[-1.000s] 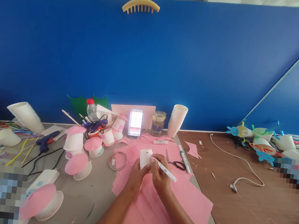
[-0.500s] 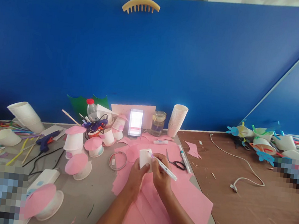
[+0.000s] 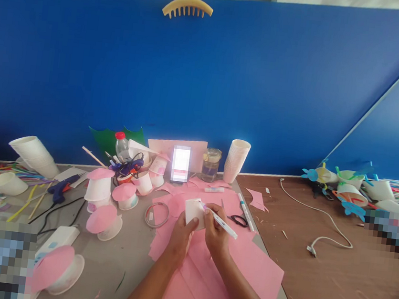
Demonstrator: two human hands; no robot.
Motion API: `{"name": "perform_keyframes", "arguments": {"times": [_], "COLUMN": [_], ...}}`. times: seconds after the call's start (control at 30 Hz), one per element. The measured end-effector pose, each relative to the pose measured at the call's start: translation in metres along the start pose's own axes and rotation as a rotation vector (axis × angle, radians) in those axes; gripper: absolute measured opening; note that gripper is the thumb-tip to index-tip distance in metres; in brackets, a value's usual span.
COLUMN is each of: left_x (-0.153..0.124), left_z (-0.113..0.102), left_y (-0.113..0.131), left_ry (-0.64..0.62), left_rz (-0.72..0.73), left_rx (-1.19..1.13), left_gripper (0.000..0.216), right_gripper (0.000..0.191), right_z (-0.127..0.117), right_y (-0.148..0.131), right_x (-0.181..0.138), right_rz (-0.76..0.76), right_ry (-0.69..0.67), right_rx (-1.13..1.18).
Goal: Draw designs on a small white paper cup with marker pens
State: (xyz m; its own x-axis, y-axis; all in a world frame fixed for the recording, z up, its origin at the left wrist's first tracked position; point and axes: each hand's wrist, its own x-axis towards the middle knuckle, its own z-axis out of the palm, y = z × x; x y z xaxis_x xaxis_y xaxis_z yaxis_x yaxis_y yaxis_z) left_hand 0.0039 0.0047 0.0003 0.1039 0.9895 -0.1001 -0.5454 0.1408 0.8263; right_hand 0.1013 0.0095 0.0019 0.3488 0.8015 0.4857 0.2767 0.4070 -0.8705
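Thumb and fingers of my left hand (image 3: 185, 232) are closed round a small white paper cup (image 3: 194, 211), tilted over the pink sheets. My right hand (image 3: 217, 235) pinches a white marker (image 3: 225, 225) like a pen, its tip at the cup's upper right side. Whether a mark shows there is too small to tell. Under both hands lie overlapping pink paper sheets (image 3: 258, 266). Scissors (image 3: 239, 220) with dark handles and a second marker (image 3: 246, 212) rest on the paper to the right of my hands.
A phone (image 3: 181, 164) stands propped at the back, with a glass jar (image 3: 211, 164) and a stack of paper cups (image 3: 237, 161) beside it. Cups with pink paper tops (image 3: 101, 219), a tape roll (image 3: 157, 214) and a glue gun (image 3: 61, 187) lie left. A white cable (image 3: 322, 209) crosses the brown surface.
My right hand and the marker have shifted very slightly against the cup. Both hands keep their hold, and everything else stays in place.
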Motion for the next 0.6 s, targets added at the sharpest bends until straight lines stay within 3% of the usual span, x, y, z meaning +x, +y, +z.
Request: {"name": "perform_keyframes", "arguments": {"times": [0.6], "left_x": [-0.0031], "left_z": [-0.0028], "left_y": [-0.0024], "left_ry": [0.027], "left_rz": [0.008], "left_rx": [0.094], "left_gripper": [0.041], "right_gripper": [0.015], "right_z": [-0.0013], "right_y": [-0.0026], "right_x": [-0.0046], "right_rz": [-0.022], "right_ry": [-0.005], "right_rx": [0.079]}}
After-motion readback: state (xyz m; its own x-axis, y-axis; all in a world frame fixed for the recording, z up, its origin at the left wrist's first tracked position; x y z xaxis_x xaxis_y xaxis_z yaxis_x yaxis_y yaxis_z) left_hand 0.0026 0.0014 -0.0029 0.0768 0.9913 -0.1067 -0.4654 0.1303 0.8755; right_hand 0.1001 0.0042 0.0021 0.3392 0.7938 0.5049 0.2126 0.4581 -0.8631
